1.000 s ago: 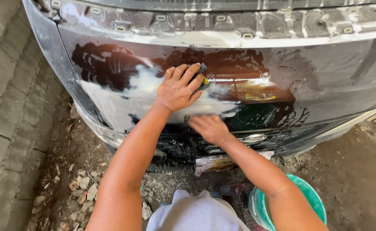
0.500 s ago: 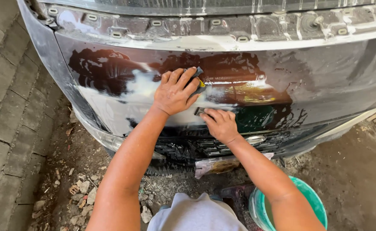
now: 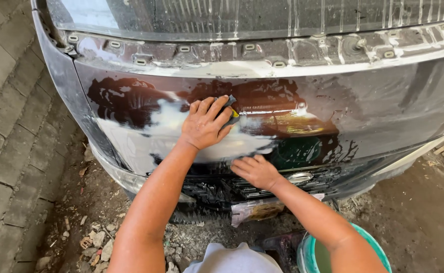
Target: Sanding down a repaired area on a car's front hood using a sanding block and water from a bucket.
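Left hand is pressing flat against the wet dark panel of a vehicle body, fingers lying close together over a small dark pad. Only the pad's upper right edge and a sliver of yellow are showing past the fingertips; the rest is lying hidden under the palm, so its full shape cannot be made out. The hold is a flat press, not a closed fist.

Right hand is resting lower on the same panel, just below and to the right of the left, fingers extended and slightly spread, holding nothing. Whether the palm is fully touching the surface cannot be told.

White foam is covering the panel around and to the left of the left hand; glossy reflections beside it are making the surface hard to read. A black grille is sitting under the right hand, partly blocked by both forearms.

A green bucket is standing at lower right, mostly covered by the right forearm and cut off by the frame edge. Rubble is lying on the ground at lower left, beside paving bricks.
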